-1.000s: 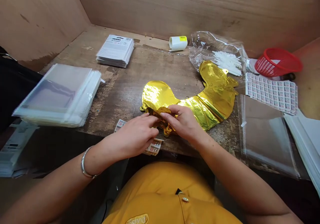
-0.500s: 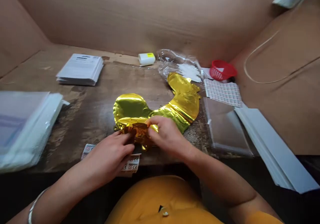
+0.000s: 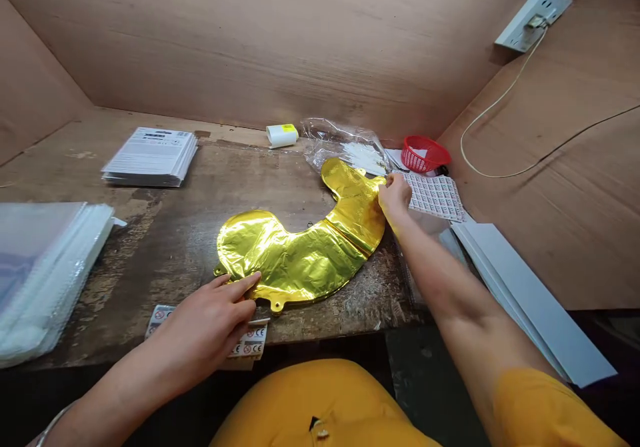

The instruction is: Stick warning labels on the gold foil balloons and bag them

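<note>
A gold foil balloon (image 3: pixel 307 260), flat and curved, lies spread on the wooden table in front of me. Its lower left part rests under the fingertips of my left hand (image 3: pixel 213 320), whose fingers are stretched out. At the balloon's upper right end, my right hand (image 3: pixel 396 195) has its fingers closed on the foil edge; the fingertips are partly hidden. A sheet of printed CE stickers (image 3: pixel 253 342) lies at the front edge, partly beneath my left hand and wrist.
Clear plastic bags (image 3: pixel 45 280) are piled at left, with a stack of printed cards (image 3: pixel 150 157) behind. At the back are a white roll-like piece (image 3: pixel 282 136), a plastic bag (image 3: pixel 325 142) and a red basket (image 3: pixel 425 157). A sticker sheet (image 3: pixel 435 195) and white strips (image 3: pixel 530 287) lie right.
The folded lower left part of the balloon is now spread flat. My right hand has moved from the fold to the upper right end. My left hand now rests flatter on the foil.
</note>
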The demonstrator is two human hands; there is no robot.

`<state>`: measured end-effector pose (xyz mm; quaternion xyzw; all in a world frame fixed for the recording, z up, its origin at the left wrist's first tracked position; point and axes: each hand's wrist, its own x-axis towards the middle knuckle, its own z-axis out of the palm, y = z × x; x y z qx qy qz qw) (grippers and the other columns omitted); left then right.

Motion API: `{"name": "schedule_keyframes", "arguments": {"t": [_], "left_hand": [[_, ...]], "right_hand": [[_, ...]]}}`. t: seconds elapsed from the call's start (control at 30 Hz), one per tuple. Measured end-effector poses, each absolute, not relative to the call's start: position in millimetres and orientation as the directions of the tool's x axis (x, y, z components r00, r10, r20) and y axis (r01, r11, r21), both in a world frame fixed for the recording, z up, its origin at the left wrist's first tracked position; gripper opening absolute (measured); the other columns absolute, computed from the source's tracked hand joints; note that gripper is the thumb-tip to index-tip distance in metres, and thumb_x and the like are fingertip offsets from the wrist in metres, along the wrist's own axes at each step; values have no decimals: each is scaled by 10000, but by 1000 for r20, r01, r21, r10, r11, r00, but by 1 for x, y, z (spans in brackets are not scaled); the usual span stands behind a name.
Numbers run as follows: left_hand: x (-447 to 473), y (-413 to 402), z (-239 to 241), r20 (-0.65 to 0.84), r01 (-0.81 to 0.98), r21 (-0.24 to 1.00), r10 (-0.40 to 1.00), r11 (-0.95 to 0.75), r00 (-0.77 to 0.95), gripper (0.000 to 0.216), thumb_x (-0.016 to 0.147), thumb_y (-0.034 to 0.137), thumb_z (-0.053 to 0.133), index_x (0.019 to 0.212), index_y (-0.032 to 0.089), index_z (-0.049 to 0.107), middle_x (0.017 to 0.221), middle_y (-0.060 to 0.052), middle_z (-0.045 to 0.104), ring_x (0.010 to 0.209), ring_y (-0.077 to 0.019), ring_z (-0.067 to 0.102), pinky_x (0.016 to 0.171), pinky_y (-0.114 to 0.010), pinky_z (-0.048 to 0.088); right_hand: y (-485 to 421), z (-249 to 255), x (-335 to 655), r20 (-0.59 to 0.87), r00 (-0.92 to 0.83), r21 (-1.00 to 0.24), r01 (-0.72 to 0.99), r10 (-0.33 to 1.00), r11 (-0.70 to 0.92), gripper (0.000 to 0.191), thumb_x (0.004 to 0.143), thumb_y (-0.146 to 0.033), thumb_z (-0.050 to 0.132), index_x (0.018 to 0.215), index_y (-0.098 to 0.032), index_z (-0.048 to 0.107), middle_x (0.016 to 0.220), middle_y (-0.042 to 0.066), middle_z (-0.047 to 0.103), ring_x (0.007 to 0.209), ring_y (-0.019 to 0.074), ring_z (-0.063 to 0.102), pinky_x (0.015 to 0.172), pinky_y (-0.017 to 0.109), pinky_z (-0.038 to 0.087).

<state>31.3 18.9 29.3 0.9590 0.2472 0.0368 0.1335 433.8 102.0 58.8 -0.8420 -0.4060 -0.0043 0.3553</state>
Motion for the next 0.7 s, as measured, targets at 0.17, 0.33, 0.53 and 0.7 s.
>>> {"name": "schedule_keyframes", "arguments": {"t": [0.17,0.33,0.53,0.7], "left_hand": [[33,13,53,-14,501,409,544,-763,839,221,892,175,446,774,180,633,1224,-114,635,1079,-256,620,869,-403,508],[37,3,72,-76,514,683,649,-519,757,134,862,191,513,793,196,628,950,-23,672,837,-160,632,740,-280,494],[38,-8,63,-43,469,784,718,-407,694,345,815,306,641,1138,193,602,1118,-82,670,1054,-233,626,879,-367,513],[29,3,79,215,-107,974,957,-197,193,352,957,344,343,1253,266,518,1358,-39,562,1302,-245,492,1042,-461,447]], "right_hand": [[26,71,330,427,153,-557,821,891,126,236,871,-287,561,1061,-182,653,1083,108,672,1042,254,601,904,406,453],[-55,69,248,64,-318,-793,559,946,242,327,812,-315,687,1110,-193,631,1015,52,708,902,181,650,812,289,500],[-53,45,240,-158,-286,-857,516,945,13,152,858,-295,600,782,-187,675,708,-11,671,654,119,578,632,236,444],[-53,37,242,-255,-224,-914,373,941,-160,195,821,-351,637,763,-167,663,714,10,654,658,128,563,615,246,456]]}}
